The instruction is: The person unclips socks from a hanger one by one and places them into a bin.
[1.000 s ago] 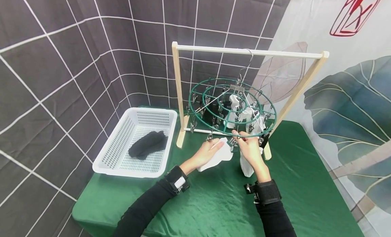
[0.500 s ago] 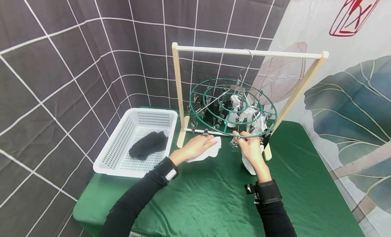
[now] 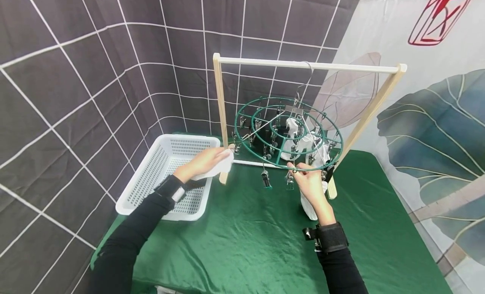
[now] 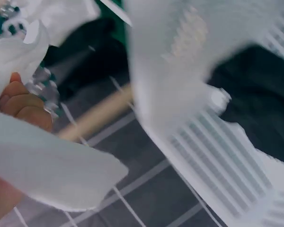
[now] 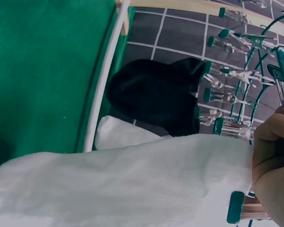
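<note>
Gripping limp white sock [image 3: 219,165] in left hand [image 3: 204,162], ringed green hanger [image 3: 281,150] in right hand [image 3: 310,183]

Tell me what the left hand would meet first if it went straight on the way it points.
Probably the metal clip hanging at the left side of the green hanger, just ahead of the left hand; depth is unclear.

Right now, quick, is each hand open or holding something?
Left hand: closed, holding a white sock.
Right hand: looks closed on the green ring.
</note>
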Demonstrator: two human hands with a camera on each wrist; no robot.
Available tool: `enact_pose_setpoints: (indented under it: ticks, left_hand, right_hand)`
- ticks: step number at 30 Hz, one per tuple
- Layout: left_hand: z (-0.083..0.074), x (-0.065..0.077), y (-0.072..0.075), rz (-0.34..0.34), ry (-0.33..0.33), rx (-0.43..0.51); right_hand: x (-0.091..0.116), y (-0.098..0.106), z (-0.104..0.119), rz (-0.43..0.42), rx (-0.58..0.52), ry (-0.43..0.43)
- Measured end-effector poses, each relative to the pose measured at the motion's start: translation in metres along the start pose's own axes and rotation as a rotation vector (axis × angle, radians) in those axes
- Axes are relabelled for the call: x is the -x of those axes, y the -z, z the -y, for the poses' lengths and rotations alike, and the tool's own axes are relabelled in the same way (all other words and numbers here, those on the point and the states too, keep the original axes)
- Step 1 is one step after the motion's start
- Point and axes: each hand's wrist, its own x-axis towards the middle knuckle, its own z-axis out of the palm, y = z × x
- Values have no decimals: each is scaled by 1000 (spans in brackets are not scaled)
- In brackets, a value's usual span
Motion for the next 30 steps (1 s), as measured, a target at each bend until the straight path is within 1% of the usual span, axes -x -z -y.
enact_pose_setpoints:
  ticks: [3,5,7,10,13,18,20,24,26,30]
  left_hand:
    - [23,5,5,-25,25,1]
    - [38,8,6,-31,57,-4]
    - [54,12,5,-36,84,-23]
    - [75,17,3,-40,147,-57]
    - [90,22,1,-30,204,-113]
    - [104,26,0,22,255,-218]
    - [109,28,-2,35,287,-235]
    - [118,28,-8,70,359,-237]
    - [121,29,-12,103,391,-241]
    - [127,32,-23,164,414,-231]
  right_hand:
    - [0,1,-2,4,9,1]
    - [0,1,-1,9,10,-5]
    - [0,2,1,18,4,-16]
    - [1,3,3,27,4,-32]
    - [2,3,5,24,9,-28]
    - [2,3,6,19,6,4]
    - [2,4,5,19,9,10]
    - [2,5,3,14,31,14]
    - [3,6,2,9,42,13]
    - [4,7,2,-16,59,28]
